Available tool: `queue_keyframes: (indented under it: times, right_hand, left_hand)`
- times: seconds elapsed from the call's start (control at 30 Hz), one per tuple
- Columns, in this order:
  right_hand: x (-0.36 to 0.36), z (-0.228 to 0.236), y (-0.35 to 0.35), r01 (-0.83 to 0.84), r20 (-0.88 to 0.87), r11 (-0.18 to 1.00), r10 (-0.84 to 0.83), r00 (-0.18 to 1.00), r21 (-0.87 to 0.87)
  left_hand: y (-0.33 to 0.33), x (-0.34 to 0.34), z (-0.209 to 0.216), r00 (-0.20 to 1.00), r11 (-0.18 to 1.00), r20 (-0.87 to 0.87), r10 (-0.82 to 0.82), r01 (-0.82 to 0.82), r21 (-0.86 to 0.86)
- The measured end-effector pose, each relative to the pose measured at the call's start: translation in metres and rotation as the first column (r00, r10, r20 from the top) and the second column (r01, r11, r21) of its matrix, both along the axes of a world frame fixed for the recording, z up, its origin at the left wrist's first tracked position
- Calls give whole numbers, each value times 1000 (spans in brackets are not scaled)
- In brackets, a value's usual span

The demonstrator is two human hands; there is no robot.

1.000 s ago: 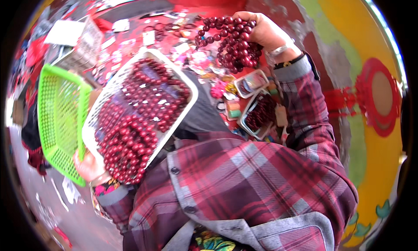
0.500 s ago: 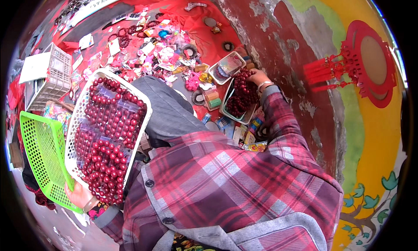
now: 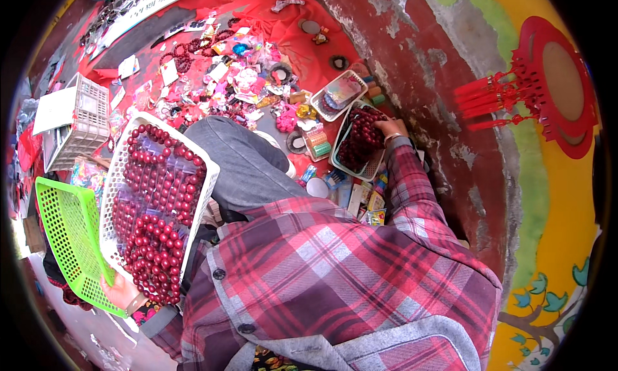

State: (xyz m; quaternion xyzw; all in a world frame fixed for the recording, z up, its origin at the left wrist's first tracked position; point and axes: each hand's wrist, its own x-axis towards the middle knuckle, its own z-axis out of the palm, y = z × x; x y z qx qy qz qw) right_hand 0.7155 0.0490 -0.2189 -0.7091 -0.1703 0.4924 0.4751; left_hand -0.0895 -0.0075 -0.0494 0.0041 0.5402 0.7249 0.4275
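Clasping red beads (image 3: 362, 130), the right hand (image 3: 393, 127) rests palm-down; the left hand (image 3: 121, 292) grips a green basket (image 3: 92, 219).

This looks like a small trinket stall set up at floor level, perhaps in a market. A red cloth (image 3: 293, 39) is spread out as a display, scattered with a dense jumble of small colourful trinkets (image 3: 244, 81) and pale cards. Dark-red bead bracelets (image 3: 154, 242) fill a white plastic basket (image 3: 207, 184) in bulk, with more dark-red beads (image 3: 354, 149) in a smaller basket (image 3: 370, 172) by the wall (image 3: 444, 113). A grey plastic crate (image 3: 90, 120) and a long white printed board (image 3: 138, 15) add to the stall look. The wall's maroon paint is peeling; beyond it appear a yellow mural with leafy branches (image 3: 547, 326) and a red tasselled ornament (image 3: 566, 81).
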Motion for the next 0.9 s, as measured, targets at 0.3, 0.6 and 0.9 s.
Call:
queue_keyframes:
  times: [0.3,0.6,0.9]
  right_hand:
    - [-37,-38,64,-109,-87,994,108,990,0]
    - [-70,-101,119,-104,14,994,104,994,-35]
    - [-32,-158,154,-69,405,983,132,905,-168]
  left_hand:
    - [-6,5,15,978,997,196,-70,60,57]
    - [-12,21,26,973,982,136,-184,176,72]
    - [-22,7,20,959,959,103,-264,250,133]
